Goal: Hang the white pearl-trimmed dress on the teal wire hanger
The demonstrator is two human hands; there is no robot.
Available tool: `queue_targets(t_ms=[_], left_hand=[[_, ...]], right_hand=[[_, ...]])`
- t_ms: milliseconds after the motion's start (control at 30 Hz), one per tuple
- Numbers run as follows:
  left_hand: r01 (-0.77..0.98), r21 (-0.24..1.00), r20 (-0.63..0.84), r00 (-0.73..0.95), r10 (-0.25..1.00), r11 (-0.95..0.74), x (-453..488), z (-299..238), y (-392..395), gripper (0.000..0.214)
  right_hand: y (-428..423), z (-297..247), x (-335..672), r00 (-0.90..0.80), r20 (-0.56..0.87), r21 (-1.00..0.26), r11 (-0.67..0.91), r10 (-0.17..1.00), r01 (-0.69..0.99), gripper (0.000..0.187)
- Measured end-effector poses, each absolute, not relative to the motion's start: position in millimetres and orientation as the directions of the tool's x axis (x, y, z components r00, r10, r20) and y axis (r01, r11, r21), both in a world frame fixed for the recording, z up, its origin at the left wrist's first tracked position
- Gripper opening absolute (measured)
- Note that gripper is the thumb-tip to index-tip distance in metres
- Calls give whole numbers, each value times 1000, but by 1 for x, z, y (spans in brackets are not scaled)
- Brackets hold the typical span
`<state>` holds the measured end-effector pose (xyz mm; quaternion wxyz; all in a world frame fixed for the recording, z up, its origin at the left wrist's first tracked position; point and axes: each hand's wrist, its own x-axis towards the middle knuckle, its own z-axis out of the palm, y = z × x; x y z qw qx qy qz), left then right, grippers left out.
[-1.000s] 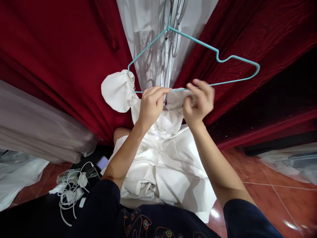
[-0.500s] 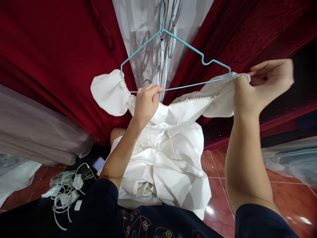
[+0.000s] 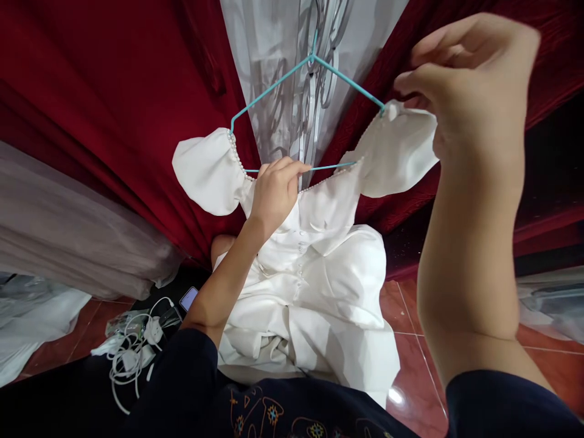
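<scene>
Phone screen [image 3: 188, 298] is unreadable; the left grip [image 3: 276, 191] holds the hanger [image 3: 274, 86]; whether the right grip [image 3: 477, 79] holds the dress [image 3: 335, 264] is unclear.

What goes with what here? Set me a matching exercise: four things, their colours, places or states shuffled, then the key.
Things
1. hanger
2. dress
3. left hand
4. cables

Descriptions
A. tangled on the black surface at lower left
B. white and puff-sleeved
C. light blue-green, with its ends in the sleeves
D. closed at the middle of the lower bar

Pairs: 1-C, 2-B, 3-D, 4-A
</scene>
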<state>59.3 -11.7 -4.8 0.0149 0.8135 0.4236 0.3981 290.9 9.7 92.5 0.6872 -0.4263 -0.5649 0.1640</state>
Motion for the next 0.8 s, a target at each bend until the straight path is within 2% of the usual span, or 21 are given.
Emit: queue_targets(t_ms=[67,133,167,233,300,400,500,600,700,767,800], left_hand=[[686,350,645,317,696,-637,58,-6,-10,41],[689,343,656,311,688,-638,58,-7,-8,41],[687,341,660,311,684,-642,57,-7,-7,41],[677,341,663,319,677,-652,57,-9,-6,40],[668,343,665,324,673,-660,57,-13,-5,38],[649,339,690,322,649,-681,59,-22,-5,35],[633,306,788,251,562,-712,60,-29,-4,33],[674,268,927,14,374,-688,47,-28,2,32],[770,233,971,-153,183,-594,18,-20,14,20],[805,224,973,-149,178,-550,-2,-10,23,38],[801,234,967,-134,215,-551,-10,-5,27,39]], right_hand=[[6,80,279,407,772,-595,781,488,192,19],[-2,56,264,385,888,-372,885,251,279,18],[-6,40,256,279,926,-344,876,256,338,17],[-11,3,242,-59,916,-321,813,397,486,18],[-10,-30,233,-218,862,-237,745,457,624,25],[-4,-59,225,-204,868,-161,645,452,747,32],[-5,-60,219,-126,902,-200,658,414,725,32],[-13,-52,213,-87,902,-245,668,423,703,31],[-18,-50,210,-87,893,-263,667,442,697,29],[-17,-52,211,-92,882,-270,658,461,703,29],[-16,-53,212,-91,876,-276,647,474,711,30]])
